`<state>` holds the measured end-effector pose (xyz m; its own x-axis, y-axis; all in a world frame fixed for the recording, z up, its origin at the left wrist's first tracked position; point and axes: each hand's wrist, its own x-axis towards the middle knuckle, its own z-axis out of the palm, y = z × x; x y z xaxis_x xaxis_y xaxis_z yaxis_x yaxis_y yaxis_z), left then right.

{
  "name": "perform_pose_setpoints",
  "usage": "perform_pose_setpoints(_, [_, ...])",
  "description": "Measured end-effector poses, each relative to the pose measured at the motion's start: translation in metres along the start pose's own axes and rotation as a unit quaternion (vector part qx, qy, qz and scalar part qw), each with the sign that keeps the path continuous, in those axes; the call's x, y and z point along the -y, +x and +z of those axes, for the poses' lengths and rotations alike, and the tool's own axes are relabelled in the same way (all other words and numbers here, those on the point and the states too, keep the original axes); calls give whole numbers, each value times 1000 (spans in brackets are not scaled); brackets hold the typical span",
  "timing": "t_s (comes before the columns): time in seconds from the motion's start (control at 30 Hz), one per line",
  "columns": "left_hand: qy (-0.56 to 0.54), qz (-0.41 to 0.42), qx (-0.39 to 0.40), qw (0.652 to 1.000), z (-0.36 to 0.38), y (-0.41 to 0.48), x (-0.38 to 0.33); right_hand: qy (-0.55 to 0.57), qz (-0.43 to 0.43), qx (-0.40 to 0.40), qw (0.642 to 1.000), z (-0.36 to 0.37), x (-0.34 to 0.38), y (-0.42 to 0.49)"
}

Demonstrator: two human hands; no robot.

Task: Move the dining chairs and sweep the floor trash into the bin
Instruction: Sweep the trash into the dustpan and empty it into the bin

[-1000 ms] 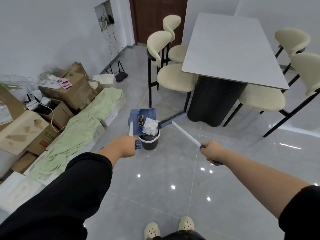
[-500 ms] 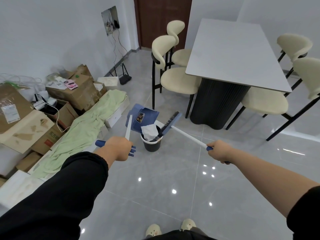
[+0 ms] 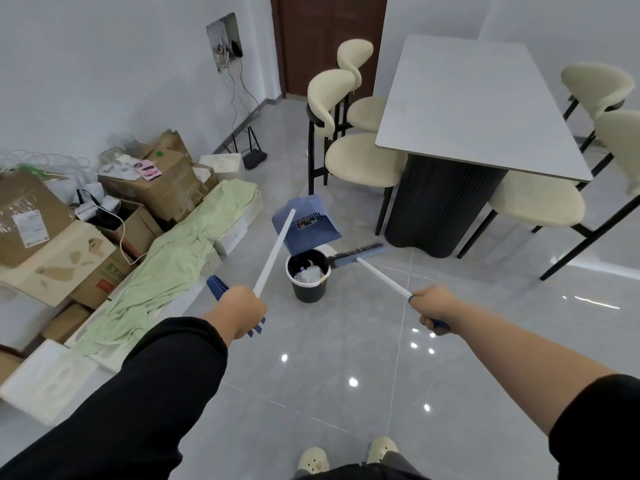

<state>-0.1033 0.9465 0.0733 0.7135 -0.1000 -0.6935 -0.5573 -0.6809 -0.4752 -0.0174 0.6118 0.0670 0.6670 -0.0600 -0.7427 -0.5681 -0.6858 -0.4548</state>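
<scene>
Grey tiled floor (image 3: 311,375) bears a black bin (image 3: 309,287), cardboard boxes (image 3: 166,192), chairs (image 3: 363,164) and table (image 3: 437,209)

**Blue Tools, Cream Seats, Grey Floor**

The dustpan (image 3: 318,237) is showing blue on a white pole, and the broom (image 3: 360,253) is pairing a blue head and dark bristles with a white handle. The bin (image 3: 308,289) is showing black under a white rim. The chairs (image 3: 360,161) are wearing cream over black legs. The table (image 3: 478,109) is setting a pale grey top on a black ribbed base. The cloth (image 3: 180,268) is showing pale green, the boxes (image 3: 162,185) brown, the floor (image 3: 311,375) glossy grey.
</scene>
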Motion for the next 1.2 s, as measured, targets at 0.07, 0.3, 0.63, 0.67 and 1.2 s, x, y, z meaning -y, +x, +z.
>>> perform_pose_setpoints(0.07, [4, 12, 8, 1000, 3, 3, -7, 24, 13, 11, 1000, 8, -3, 0])
perform_pose_setpoints(0.3, [-12, 17, 9, 1000, 13, 8, -16, 75, 41, 12, 996, 18, -7, -3])
perform_pose_setpoints(0.63, [-214, -40, -61, 974, 8, 12, -10, 114, 41, 6, 993, 32, -4, -2])
perform_pose_setpoints(0.67, [-274, -61, -71, 957, 9, 15, -11, 124, 43, 5, 991, 33, -4, -1])
perform_pose_setpoints(1.2, [-720, -279, -164, 613, 35, 29, 27, 61, 59, -14, 996, 38, 8, 17])
